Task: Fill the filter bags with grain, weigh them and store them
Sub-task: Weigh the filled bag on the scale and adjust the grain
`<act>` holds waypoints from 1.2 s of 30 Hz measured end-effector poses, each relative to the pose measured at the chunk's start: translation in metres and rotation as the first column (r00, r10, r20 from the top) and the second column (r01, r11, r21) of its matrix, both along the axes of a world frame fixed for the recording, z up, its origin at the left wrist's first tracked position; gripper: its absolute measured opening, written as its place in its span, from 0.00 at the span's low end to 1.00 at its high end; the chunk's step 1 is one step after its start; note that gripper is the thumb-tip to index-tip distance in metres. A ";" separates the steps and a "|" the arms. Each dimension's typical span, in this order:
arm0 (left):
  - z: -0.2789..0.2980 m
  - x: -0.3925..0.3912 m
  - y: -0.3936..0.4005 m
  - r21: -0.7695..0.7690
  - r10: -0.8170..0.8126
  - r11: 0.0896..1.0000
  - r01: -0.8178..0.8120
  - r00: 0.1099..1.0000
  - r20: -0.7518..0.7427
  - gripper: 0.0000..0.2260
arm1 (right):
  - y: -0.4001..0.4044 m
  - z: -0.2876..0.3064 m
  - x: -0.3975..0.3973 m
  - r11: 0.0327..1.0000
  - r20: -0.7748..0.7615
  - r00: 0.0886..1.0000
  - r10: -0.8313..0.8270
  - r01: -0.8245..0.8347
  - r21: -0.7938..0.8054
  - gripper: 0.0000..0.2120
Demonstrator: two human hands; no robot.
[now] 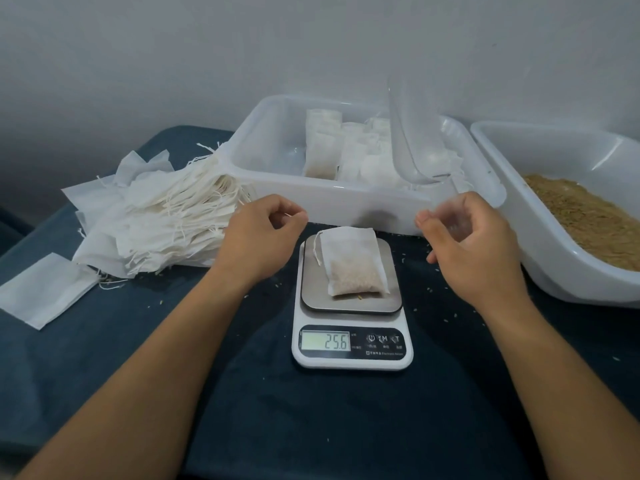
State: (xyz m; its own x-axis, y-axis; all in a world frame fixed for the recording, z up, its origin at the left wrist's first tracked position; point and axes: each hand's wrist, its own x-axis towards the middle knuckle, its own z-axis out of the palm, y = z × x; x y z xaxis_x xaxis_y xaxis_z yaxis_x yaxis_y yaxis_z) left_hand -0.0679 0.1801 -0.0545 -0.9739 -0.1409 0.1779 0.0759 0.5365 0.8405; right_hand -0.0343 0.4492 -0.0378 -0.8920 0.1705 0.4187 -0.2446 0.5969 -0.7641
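- One filled bag lies flat on the scale, which reads 25.6; weighing looks done for this one, and its top is not drawn tight.
- Several filled bags already stand in the bin behind.
- A large pile of empty bags waits on the worktop, so most work remains.
- Grain fills the right tub.
- Left hand hovers loosely curled, holding nothing.
- Right hand curls round a clear scoop.

White filter bag part-filled with grain, flat on scale; display 25.6
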 end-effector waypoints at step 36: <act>0.164 -0.032 0.017 -0.345 -0.434 0.864 0.368 0.891 -0.136 0.05 | 0.019 0.026 0.005 0.988 -0.014 0.994 -0.107 0.105 -0.115 0.15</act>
State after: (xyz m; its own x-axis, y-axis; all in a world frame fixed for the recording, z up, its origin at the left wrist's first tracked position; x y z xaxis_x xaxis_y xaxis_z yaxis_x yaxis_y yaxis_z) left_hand -0.0996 0.1973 0.1091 -0.8718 0.3463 0.3464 0.4893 0.6468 0.5850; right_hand -0.0293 0.4681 -0.0119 -0.8580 0.3117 0.4083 -0.2001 0.5293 -0.8245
